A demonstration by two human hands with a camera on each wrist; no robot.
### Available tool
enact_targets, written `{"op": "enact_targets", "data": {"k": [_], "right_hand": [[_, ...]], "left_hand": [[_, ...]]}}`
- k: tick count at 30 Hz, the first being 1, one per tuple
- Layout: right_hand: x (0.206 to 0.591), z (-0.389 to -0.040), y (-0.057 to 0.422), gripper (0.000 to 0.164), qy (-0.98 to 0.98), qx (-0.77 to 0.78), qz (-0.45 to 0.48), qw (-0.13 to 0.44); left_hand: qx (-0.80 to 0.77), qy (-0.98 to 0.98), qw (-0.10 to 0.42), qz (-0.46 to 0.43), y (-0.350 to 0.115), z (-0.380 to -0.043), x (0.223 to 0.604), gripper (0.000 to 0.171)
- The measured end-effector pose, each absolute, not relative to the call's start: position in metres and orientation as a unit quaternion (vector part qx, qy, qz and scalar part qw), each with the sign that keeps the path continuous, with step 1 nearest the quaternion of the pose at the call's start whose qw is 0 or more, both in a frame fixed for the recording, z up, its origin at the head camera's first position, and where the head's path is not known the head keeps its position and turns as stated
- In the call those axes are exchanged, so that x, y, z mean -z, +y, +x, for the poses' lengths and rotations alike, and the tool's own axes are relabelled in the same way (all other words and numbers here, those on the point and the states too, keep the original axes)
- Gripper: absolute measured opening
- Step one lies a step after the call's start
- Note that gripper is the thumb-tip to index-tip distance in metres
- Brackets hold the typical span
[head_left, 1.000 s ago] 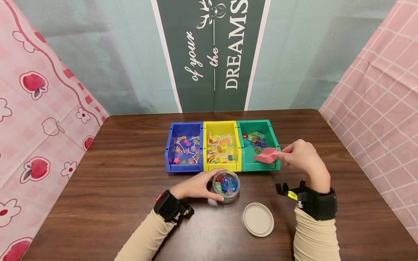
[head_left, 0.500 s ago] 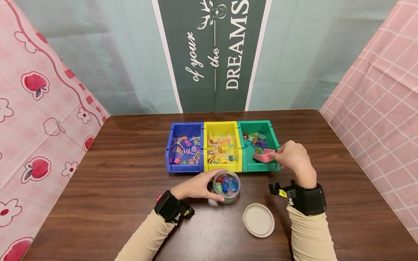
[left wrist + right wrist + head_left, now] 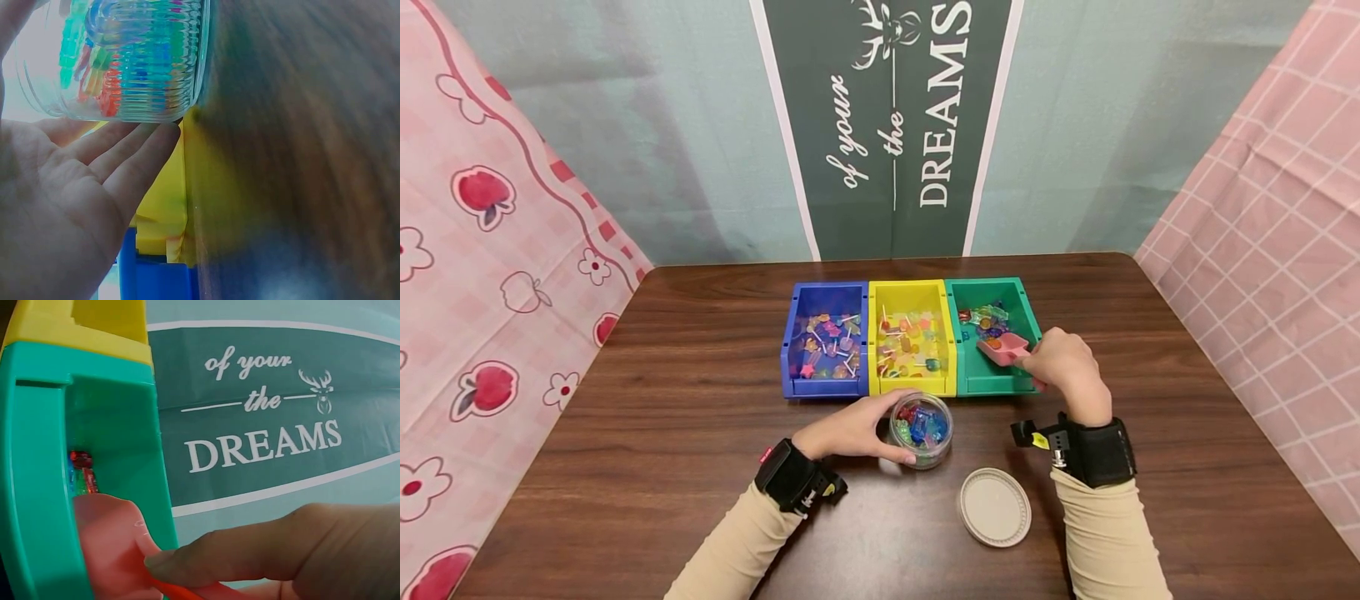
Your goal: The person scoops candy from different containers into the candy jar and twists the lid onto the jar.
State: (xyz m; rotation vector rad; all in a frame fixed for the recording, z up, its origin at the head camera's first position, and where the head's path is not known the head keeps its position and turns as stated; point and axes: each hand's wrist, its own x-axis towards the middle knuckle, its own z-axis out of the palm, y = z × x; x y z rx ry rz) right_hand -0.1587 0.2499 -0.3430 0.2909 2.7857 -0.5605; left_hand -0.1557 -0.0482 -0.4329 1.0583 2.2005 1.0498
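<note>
My right hand (image 3: 1066,367) pinches the handle of a pink scoop (image 3: 1004,348), its blade down inside the green bin (image 3: 992,383). An orange piece shows on the blade's left part, and colourful translucent charms (image 3: 987,317) lie just behind it. In the right wrist view the thumb presses along the handle, and the scoop (image 3: 109,544) covers much of the bin floor. My left hand (image 3: 853,429) curls thumb and fingers around a clear jar (image 3: 922,430) standing on the table. Blue, red and green charms fill it; the left wrist view shows them through the ribbed wall (image 3: 147,69).
The yellow bin (image 3: 912,385) and blue bin (image 3: 823,387) adjoin the green one leftward, each with small charms, some on white sticks. A round cream lid (image 3: 995,507) lies on the wooden table (image 3: 625,467) right of the jar. Fabric backdrops border the table.
My right hand has moved left and slightly deeper over the green bin, pushing the scoop toward the charms; an orange piece now shows on it. The left hand and jar stay put.
</note>
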Motion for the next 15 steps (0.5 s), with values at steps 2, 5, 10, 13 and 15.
{"op": "enact_targets", "data": {"k": [2,5,10,13,15], "right_hand": [[0.345,-0.16,0.25,0.046,0.965,0.194,0.101,0.146],[0.348,-0.163,0.249,0.046,0.964,0.192,0.1,0.154],[0.353,-0.167,0.246,0.044,0.961,0.184,0.097,0.185],[0.358,-0.17,0.243,0.044,0.958,0.181,0.092,0.201],[0.36,-0.171,0.24,0.044,0.958,0.179,0.088,0.205]], "left_hand": [[-0.383,0.804,0.239,0.387,-0.048,-0.156,0.433,0.084],[-0.382,0.804,0.238,0.387,-0.048,-0.156,0.433,0.084],[-0.384,0.804,0.24,0.386,-0.048,-0.156,0.433,0.084],[-0.384,0.804,0.24,0.385,-0.048,-0.155,0.433,0.084],[-0.384,0.804,0.239,0.385,-0.048,-0.155,0.433,0.084]]}}
